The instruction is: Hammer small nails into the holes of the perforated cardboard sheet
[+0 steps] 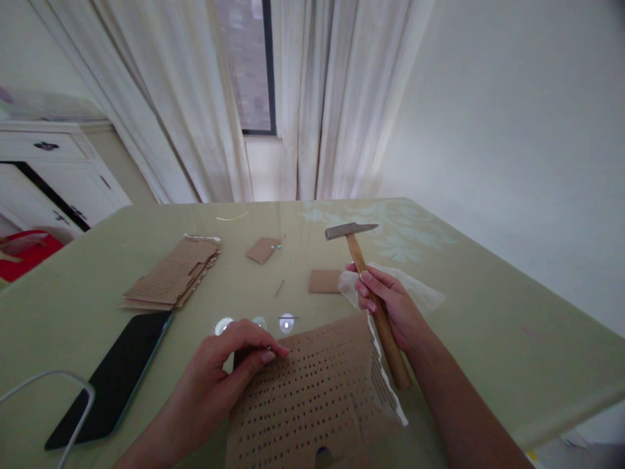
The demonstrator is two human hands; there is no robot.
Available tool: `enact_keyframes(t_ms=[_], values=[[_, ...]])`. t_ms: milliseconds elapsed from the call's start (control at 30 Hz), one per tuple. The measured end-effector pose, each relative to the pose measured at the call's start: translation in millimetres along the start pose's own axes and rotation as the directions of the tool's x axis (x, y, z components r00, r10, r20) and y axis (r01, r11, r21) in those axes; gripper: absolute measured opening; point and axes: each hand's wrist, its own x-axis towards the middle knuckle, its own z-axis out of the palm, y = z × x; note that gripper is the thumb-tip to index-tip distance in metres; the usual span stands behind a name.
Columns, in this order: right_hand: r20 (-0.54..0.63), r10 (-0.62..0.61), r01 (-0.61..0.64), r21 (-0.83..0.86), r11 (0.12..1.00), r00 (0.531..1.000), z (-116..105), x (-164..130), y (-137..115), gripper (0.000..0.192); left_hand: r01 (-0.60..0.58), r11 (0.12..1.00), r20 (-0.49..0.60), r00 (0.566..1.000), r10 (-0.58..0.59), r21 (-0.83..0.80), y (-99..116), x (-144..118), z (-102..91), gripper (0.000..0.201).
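Observation:
My right hand (pixel 385 303) is wrapped round the wooden handle of a hammer (pixel 385 332). Its metal head is raised above the table and points away from me. Below and to the left lies a stack of perforated cardboard (pixel 312 391), with rows of small holes and a torn white edge on the right. At the stack's upper left, my left hand (pixel 229 365) is closed in a pinch. What looks like the head of a nail (pixel 269 348) shows between its thumb and forefinger; the rest is hidden.
Two loose nails (pixel 279 288) lie beyond the stack. Farther off are small cardboard pieces (pixel 262 250), a clear plastic bag (pixel 415 286) and another perforated cardboard stack (pixel 170 277). A black tablet (pixel 114 374) with a white cable (pixel 85 384) lies at left on the green-covered table (pixel 488 326).

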Motion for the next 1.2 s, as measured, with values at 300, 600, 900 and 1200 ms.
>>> enact_keyframes(t_ms=[300,600,900,1200], values=[[-0.007,0.005,-0.005,-0.02,1.0,1.0,0.2,-0.8,0.3,0.042,0.005,0.999,-0.004,1.0,-0.005,0.041,1.4,-1.3,-0.9,0.02],[0.006,-0.053,0.054,-0.123,0.991,0.999,-0.9,-3.9,-7.5,0.041,-0.037,0.99,0.019,0.999,0.035,0.135,8.6,3.2,0.9,0.021],[0.316,-0.102,0.33,-0.87,0.367,0.943,23.9,-85.2,-72.3,0.024,-0.15,0.977,0.052,0.988,0.143,0.151,8.8,10.5,4.5,0.019],[0.38,-0.17,0.399,-0.912,0.094,0.909,67.1,-125.9,-78.0,0.026,-0.147,0.981,0.088,0.987,0.137,0.123,7.4,11.2,6.4,0.018]])
